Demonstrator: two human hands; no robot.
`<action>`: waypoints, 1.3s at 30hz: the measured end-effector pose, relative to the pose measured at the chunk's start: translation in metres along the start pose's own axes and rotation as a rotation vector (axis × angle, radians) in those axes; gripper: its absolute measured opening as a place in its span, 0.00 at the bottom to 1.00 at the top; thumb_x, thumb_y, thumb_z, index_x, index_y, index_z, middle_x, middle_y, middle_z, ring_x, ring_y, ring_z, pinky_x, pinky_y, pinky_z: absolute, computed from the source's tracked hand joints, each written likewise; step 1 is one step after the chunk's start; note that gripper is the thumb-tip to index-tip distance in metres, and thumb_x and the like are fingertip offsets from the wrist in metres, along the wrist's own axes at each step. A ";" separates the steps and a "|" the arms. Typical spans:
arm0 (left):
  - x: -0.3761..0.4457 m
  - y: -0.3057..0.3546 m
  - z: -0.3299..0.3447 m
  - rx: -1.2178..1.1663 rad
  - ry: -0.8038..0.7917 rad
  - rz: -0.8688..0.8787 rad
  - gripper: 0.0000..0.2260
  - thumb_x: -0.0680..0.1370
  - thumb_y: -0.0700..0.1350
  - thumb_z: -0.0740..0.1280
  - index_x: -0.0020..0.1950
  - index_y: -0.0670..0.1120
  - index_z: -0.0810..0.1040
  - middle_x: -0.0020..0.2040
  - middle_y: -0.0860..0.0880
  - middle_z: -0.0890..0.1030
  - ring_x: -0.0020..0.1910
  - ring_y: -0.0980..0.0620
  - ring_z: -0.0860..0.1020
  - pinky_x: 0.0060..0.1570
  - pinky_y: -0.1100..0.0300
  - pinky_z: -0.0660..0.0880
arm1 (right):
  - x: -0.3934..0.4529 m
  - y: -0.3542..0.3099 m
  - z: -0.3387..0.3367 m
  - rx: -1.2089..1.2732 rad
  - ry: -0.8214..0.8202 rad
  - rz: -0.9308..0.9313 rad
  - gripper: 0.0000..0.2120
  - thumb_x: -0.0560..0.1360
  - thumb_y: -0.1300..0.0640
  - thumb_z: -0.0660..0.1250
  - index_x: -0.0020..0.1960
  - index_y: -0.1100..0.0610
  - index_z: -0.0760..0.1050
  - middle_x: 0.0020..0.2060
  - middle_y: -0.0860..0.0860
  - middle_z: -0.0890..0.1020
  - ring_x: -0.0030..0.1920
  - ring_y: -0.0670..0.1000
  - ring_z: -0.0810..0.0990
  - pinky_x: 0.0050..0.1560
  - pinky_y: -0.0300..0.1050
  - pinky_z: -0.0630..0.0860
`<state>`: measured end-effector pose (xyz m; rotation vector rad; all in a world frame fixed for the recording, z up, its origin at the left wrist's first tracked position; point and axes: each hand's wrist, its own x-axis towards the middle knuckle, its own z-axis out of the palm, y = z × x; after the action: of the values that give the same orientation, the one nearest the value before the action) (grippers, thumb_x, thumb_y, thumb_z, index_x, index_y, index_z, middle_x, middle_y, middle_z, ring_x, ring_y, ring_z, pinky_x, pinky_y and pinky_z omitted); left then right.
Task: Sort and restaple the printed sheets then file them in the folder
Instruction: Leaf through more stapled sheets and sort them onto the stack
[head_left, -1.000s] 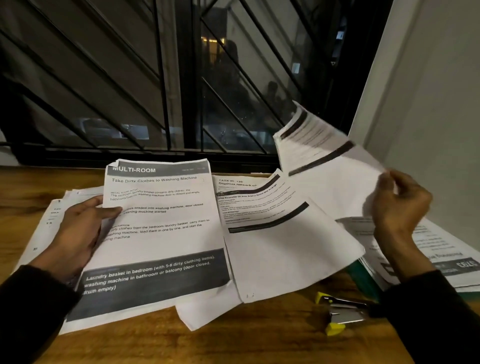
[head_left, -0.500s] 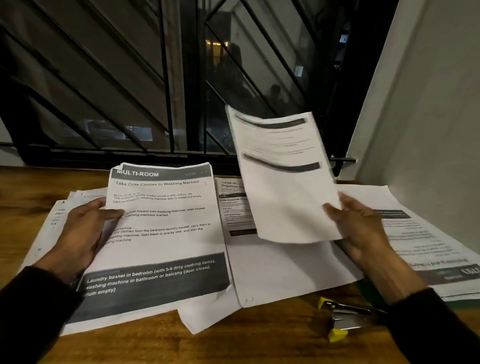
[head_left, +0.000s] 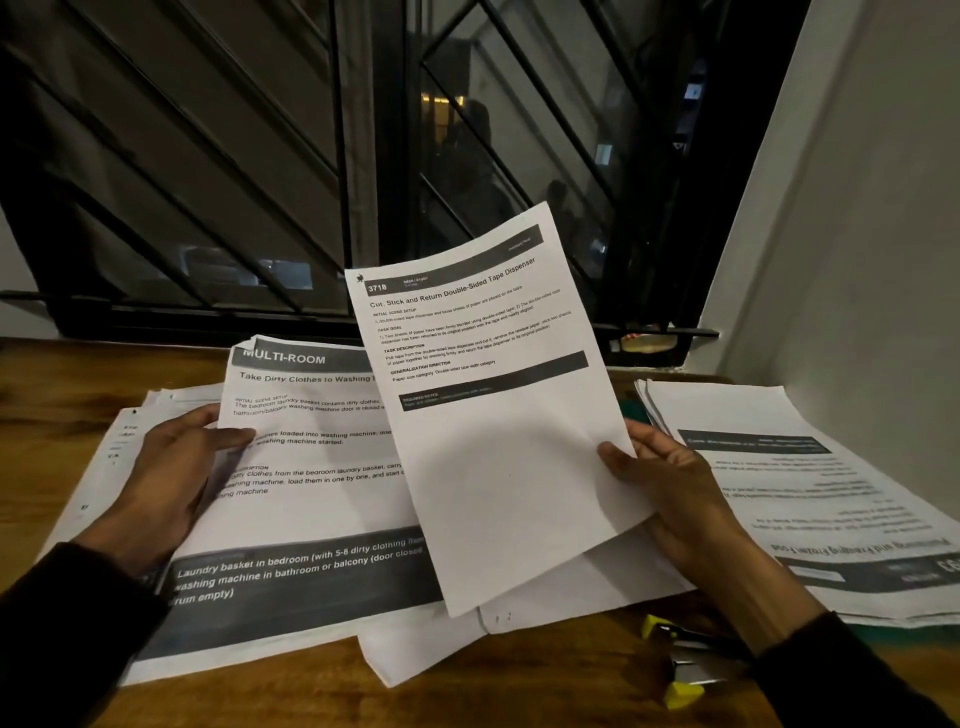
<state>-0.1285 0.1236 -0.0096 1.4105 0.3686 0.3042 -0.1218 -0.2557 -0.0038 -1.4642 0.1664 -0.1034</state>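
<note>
The right hand (head_left: 670, 483) holds a printed sheet (head_left: 498, 415) by its right edge, thumb on the front face and fingers curled behind it. The sheet is raised and tilted, its top leaning to the right, and its heading reads "Cut, Stick and Return Double-Sided Tape Dispenser" under a dark band numbered 3718. Its lower half is blank.

The left hand (head_left: 171, 478) grips the left edge of a second sheet (head_left: 311, 467), thumb lying across the printed face and fingers tucked beneath. This one is headed "MULTI-ROOM" and "Take Dirty Clothes to Washing Machine", with a wide dark band near the bottom. The raised sheet overlaps its right side.

Under both sheets more loose papers (head_left: 545, 597) lie spread on the wooden desk (head_left: 311, 701), some poking out at the lower middle. Another spread of papers (head_left: 104, 467) sits beneath the left hand.

To the right, a stack of sheets (head_left: 810, 493) lies flat with its print upside down to the viewer. A green folder (head_left: 635, 410) shows only as a thin strip at the stack's left edge, beneath the stack; whether it is open I cannot tell.

A stapler (head_left: 685, 660) with yellow ends lies on the desk near the front edge, just below the right wrist and partly hidden by the dark sleeve (head_left: 857, 680). A barred window (head_left: 311, 156) stands behind the desk, and a pale wall (head_left: 857, 208) runs along the right.
</note>
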 end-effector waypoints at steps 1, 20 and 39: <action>0.001 0.000 0.000 -0.003 0.002 -0.001 0.12 0.77 0.32 0.65 0.50 0.48 0.80 0.55 0.43 0.84 0.56 0.38 0.81 0.55 0.48 0.76 | 0.000 0.000 0.000 0.004 -0.002 0.000 0.12 0.75 0.62 0.69 0.57 0.53 0.78 0.51 0.52 0.84 0.50 0.59 0.82 0.50 0.55 0.80; 0.012 0.012 -0.020 -0.270 -0.086 -0.020 0.18 0.79 0.35 0.60 0.68 0.42 0.74 0.59 0.43 0.83 0.57 0.43 0.81 0.48 0.47 0.81 | 0.004 -0.020 -0.024 0.086 0.442 -0.199 0.15 0.75 0.65 0.68 0.60 0.54 0.75 0.57 0.51 0.81 0.53 0.51 0.80 0.48 0.42 0.76; 0.025 0.005 -0.019 -0.222 0.067 0.032 0.04 0.77 0.36 0.68 0.49 0.43 0.80 0.51 0.43 0.86 0.46 0.45 0.85 0.52 0.50 0.80 | -0.086 -0.030 0.133 -0.048 -0.288 -0.216 0.11 0.76 0.62 0.66 0.53 0.47 0.77 0.48 0.42 0.84 0.47 0.45 0.83 0.38 0.37 0.81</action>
<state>-0.1142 0.1522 -0.0086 1.1911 0.3555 0.4068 -0.1823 -0.1139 0.0430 -1.5240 -0.2252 -0.0630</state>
